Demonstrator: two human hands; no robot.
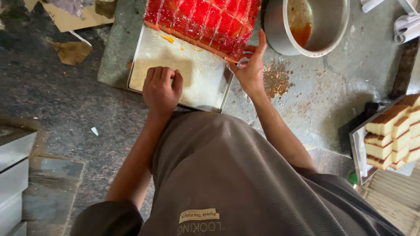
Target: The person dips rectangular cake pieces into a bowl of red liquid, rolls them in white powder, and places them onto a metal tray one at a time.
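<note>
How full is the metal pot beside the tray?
Nearly empty: the metal pot shows bare inner wall and bottom, with only an orange-red smear of sauce left.

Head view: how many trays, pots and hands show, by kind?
Trays: 2 (glazed cake tray, sliced cake tray)
Pots: 1 (pot)
Hands: 2 (left hand, right hand)
Total: 5

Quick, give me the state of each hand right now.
Left hand: fist closed, knuckles resting in the metal tray, holding nothing visible.
Right hand: open, fingers against the edge of the red-glazed cake slab.
</note>
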